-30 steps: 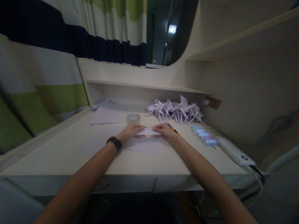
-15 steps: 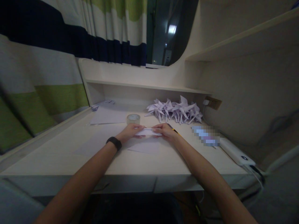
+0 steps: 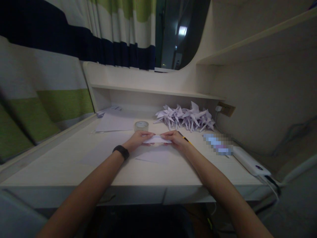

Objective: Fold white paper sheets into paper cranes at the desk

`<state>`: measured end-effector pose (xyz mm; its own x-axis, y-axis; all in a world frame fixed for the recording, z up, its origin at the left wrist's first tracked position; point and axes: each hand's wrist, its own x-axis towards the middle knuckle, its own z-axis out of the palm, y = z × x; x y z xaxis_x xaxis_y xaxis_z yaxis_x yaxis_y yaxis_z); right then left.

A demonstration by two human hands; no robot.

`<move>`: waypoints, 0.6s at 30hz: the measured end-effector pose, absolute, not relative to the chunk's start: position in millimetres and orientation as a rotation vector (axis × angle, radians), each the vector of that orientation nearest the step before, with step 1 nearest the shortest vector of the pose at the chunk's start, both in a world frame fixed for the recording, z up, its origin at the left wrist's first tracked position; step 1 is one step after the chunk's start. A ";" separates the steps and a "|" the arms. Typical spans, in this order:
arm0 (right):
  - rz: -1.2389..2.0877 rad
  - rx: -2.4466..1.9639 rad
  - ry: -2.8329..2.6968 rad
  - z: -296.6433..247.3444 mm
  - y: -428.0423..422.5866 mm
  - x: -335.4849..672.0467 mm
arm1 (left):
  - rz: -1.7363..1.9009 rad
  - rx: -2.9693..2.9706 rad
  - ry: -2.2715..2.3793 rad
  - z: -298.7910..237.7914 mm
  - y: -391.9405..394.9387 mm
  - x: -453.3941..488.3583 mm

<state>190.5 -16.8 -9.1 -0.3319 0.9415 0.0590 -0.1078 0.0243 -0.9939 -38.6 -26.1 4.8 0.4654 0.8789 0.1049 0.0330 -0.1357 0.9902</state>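
A narrow strip of white paper (image 3: 156, 139), looking folded or rolled along its upper edge, is stretched between my hands just above the desk. My left hand (image 3: 139, 139), with a dark band on the wrist, pinches its left end. The right end is gripped by my right hand (image 3: 175, 138), thumb on the near face. Loose white paper (image 3: 153, 156) lies flat below the strip. Right behind my left hand stands a roll of clear tape (image 3: 141, 126). A yellow and black cutter (image 3: 185, 138) lies partly hidden behind my right hand.
Several white paper pinwheels (image 3: 188, 117) are heaped at the back right. A stack of white sheets (image 3: 114, 120) lies at the back left. On the right are a blurred-out object (image 3: 218, 144) and a white power strip (image 3: 251, 162) with cables. A shelf (image 3: 153, 91) overhangs the desk's rear.
Almost nothing differs. The fingers have shifted very slightly along the paper strip, which stays held in the same place.
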 end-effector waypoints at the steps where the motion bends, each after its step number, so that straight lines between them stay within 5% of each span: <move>1: 1.474 -0.918 -1.392 -8.7 -17.0 190.4 | 0.905 1.531 0.823 5.5 -27.2 -38.4; 18: 1.486 -0.941 -1.295 -9.9 -20.9 183.7 | 0.964 1.479 0.817 1.1 -21.5 -38.7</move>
